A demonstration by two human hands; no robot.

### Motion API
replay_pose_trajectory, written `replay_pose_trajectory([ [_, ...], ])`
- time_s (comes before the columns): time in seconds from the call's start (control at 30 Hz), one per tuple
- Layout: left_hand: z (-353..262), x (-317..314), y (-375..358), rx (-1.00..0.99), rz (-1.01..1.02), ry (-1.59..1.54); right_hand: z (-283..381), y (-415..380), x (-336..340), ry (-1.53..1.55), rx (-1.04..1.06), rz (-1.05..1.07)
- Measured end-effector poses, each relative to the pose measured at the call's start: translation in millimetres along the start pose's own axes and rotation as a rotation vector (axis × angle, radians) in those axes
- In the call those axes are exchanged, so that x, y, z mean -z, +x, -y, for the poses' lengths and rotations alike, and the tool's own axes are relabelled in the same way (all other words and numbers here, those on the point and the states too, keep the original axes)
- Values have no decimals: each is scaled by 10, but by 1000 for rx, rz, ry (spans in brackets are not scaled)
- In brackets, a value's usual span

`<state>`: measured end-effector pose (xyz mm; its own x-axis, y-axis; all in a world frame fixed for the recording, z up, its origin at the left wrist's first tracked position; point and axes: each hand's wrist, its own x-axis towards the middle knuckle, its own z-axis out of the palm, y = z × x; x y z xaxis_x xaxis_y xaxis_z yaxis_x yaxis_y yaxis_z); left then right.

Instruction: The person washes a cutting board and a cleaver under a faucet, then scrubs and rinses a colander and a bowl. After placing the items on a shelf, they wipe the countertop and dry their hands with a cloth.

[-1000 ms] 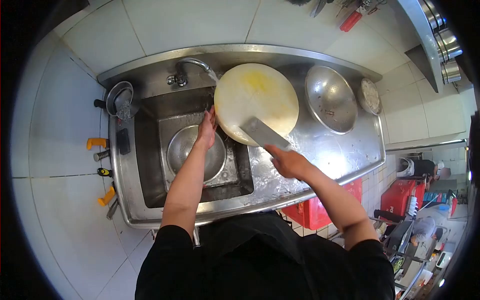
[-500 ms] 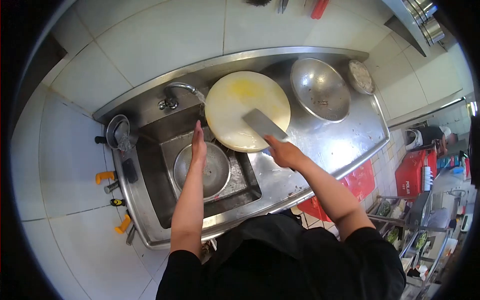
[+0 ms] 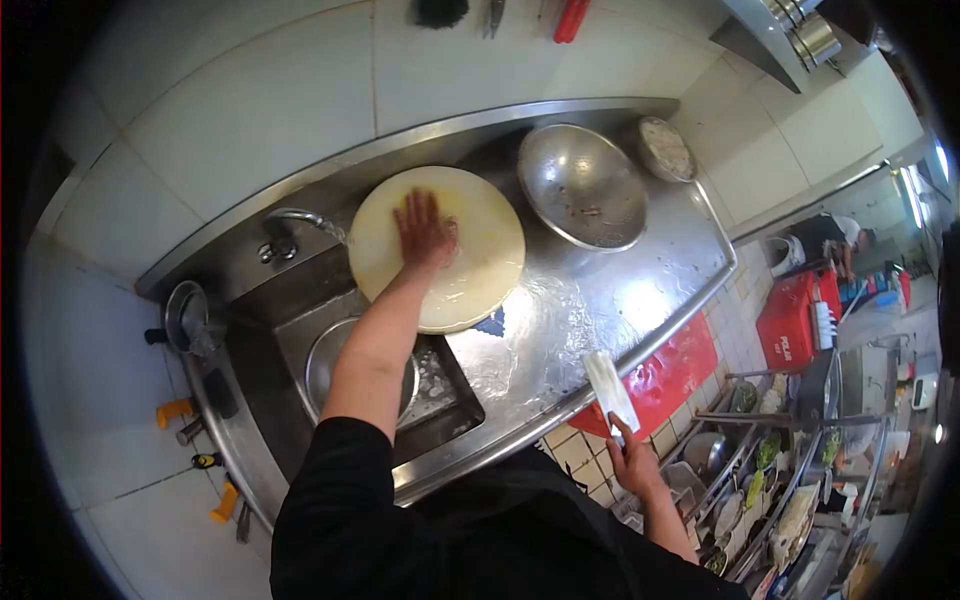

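Note:
My left hand (image 3: 428, 235) lies flat on the round, yellow-stained cutting board (image 3: 485, 265), fingers stretched out. The board rests partly over the sink (image 3: 290, 360) and partly on the steel counter. My right hand (image 3: 634, 466) grips a cleaver (image 3: 610, 390) by its handle; the broad blade points up and away, over the counter's front edge. Water runs from the faucet (image 3: 300, 215) beside the board's left rim. Below, a round metal strainer (image 3: 322, 365) sits in the sink, half hidden by my left forearm.
A large steel colander (image 3: 580, 185) and a smaller bowl with pale contents (image 3: 667, 150) stand at the counter's right. A small pot (image 3: 188, 318) is at the left corner. A red surface (image 3: 680, 370) lies beyond the counter edge. Another person (image 3: 835, 240) works in the background.
The cleaver has left the board and swung down to the right in my right hand. My left hand has moved from above the sink onto the board. The view has shifted right.

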<state>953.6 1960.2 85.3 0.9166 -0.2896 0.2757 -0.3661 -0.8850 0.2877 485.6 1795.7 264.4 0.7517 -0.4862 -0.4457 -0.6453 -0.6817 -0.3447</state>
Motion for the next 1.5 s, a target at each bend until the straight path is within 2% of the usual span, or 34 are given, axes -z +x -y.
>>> replay_pose_trajectory([
  [0.13,-910,-153,-91,-183,-5,-151,-6,-320,-86,30,-67,-38],
  [0.2,-1149,-119,-175,-560,285,-259,-79,-398,-117,34,-61,-71],
  [0.3,-1013,-187,-168,-653,324,-353,-92,-415,-117,93,-130,-93],
  [0.33,-810,-5,-183,-703,233,-309,-113,-376,-115,107,-106,-114],
  [0.37,-545,-125,-225,-579,96,-245,-138,-326,-115,120,-79,-133],
  [0.4,-288,-57,-224,-443,114,-317,-185,-252,-147,146,3,-184],
  [0.43,-117,282,-270,-213,293,-190,-189,-159,-133,159,8,-176],
  [0.47,281,145,-210,-226,241,-187,-166,-46,-95,150,48,-129],
  [0.5,711,-85,-242,-214,59,7,-148,77,-67,138,92,-77],
  [0.53,837,254,-331,-180,-97,15,-146,238,-92,144,189,-97],
  [0.57,910,540,-424,110,35,-375,-126,427,-125,109,312,-122],
  [0.63,1396,449,-502,365,241,-93,181,748,-14,81,366,8],
  [0.67,1492,449,-611,393,226,-73,344,926,7,55,443,31],
  [0.73,1520,484,-839,331,-231,-205,664,1314,-19,-24,602,55],
  [0.77,1434,609,-885,356,-245,-185,830,1529,-88,-73,686,61],
  [0.83,1090,946,-927,584,-193,-724,1339,1839,-145,-108,789,112],
  [0.9,867,1067,-964,731,-151,-1116,1779,2137,-334,-69,925,98],
  [0.97,859,1022,-930,820,-94,-1332,2181,2304,-471,-84,987,115],
  [1.1,836,1077,-818,941,-342,-1490,2635,2421,-675,-125,1025,143],
  [1.2,981,1097,-738,1040,-408,-1498,2739,2452,-672,-162,1073,163],
  [1.27,1070,1099,-688,1025,-339,-1463,2732,2481,-625,-179,1095,175],
  [1.37,1111,1003,-604,979,-460,-1643,2729,2611,-372,-169,1074,229],
  [1.4,1129,965,-582,984,-469,-1659,2735,2705,-257,-179,1011,230],
  [1.43,1161,927,-563,972,-466,-1582,2770,2776,-98,-190,948,228],
  [1.5,1209,800,-591,972,-461,-1520,2970,2948,410,-261,1006,293],
])
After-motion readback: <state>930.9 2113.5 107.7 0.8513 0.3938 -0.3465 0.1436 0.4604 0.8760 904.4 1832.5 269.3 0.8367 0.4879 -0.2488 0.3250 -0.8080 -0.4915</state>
